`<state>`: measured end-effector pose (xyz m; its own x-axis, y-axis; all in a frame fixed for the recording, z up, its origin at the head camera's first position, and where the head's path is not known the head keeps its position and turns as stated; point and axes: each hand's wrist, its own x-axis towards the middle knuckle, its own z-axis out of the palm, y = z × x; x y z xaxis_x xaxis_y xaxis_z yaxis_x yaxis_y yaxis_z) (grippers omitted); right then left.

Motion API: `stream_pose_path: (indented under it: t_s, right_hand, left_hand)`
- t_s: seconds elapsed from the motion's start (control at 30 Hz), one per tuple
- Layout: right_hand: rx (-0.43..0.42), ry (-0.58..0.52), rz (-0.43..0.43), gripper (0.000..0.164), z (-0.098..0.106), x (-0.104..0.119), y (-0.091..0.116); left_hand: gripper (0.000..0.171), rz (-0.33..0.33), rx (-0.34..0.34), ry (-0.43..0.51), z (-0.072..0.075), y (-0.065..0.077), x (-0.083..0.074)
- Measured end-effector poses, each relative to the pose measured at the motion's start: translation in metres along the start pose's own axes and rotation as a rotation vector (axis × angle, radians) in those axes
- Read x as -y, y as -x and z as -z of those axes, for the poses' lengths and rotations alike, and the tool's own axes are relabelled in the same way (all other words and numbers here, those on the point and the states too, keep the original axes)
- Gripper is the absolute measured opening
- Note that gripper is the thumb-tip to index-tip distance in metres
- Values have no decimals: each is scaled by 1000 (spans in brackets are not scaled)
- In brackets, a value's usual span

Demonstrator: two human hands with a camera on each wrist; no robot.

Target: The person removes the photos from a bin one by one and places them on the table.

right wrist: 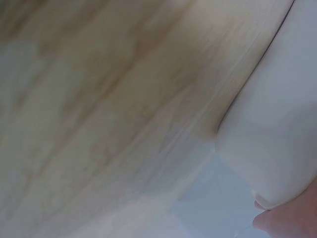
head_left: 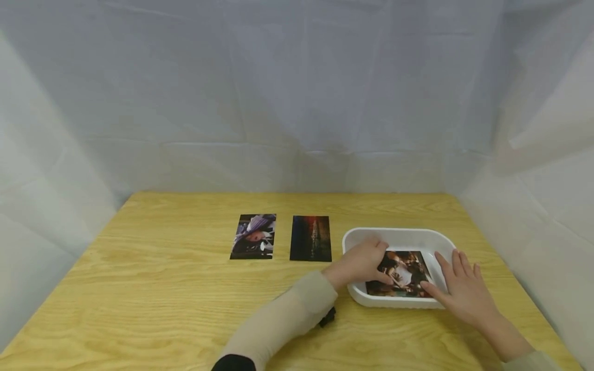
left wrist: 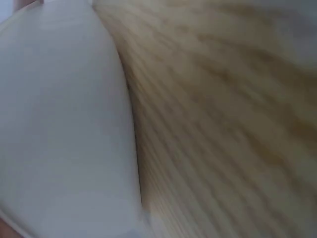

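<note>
A white tray (head_left: 399,234) stands on the right part of the table, with a photo print (head_left: 406,273) lying in it. My left hand (head_left: 359,263) reaches over the tray's left rim, its thumb and fingertips at the photo's left side and covering part of it. My right hand (head_left: 466,293) lies spread across the right rim; its thumb touches the photo's lower right edge. The tray's outer wall fills much of the left wrist view (left wrist: 64,124), and in the right wrist view a bit of the right hand shows beside the tray wall (right wrist: 277,129).
Left of the tray, two more photos lie on the wooden table (head_left: 162,288): a dark one with a lit building (head_left: 311,238) and one with a purple hat (head_left: 253,237). White sheets (head_left: 297,103) hang behind and at both sides.
</note>
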<state>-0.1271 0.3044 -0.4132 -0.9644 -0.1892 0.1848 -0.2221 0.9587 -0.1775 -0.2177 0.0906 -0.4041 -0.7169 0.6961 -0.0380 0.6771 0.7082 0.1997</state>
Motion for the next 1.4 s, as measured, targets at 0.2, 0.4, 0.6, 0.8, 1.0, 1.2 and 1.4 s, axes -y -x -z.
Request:
stream_pose_path:
  t_s: [0.2, 0.4, 0.6, 0.8, 1.0, 1.2, 1.4]
  right_hand:
    - [15, 1, -1, 77, 0, 0, 0]
    - [24, -2, -4, 77, 0, 0, 0]
    - [20, -9, -2, 76, 0, 0, 1]
    - [-5, -11, 1, 76, -1, -1, 1]
    - [-33, -8, 7, 76, -1, -1, 1]
    - [-25, -7, 9, 76, -1, -1, 1]
    - [-28, -3, 12, 76, -1, -1, 1]
  left_hand:
    - [99, 62, 169, -190, -6, -2, -4]
    - [98, 126, 267, -281, -10, -3, -5]
    - [95, 143, 271, -279, -10, -2, -6]
    - [86, 165, 221, -224, -8, -1, -7]
    - [80, 176, 199, -177, -5, -1, -9]
    - [81, 178, 219, -179, -6, -1, -8]
    - [78, 179, 194, -149, -5, 0, -7]
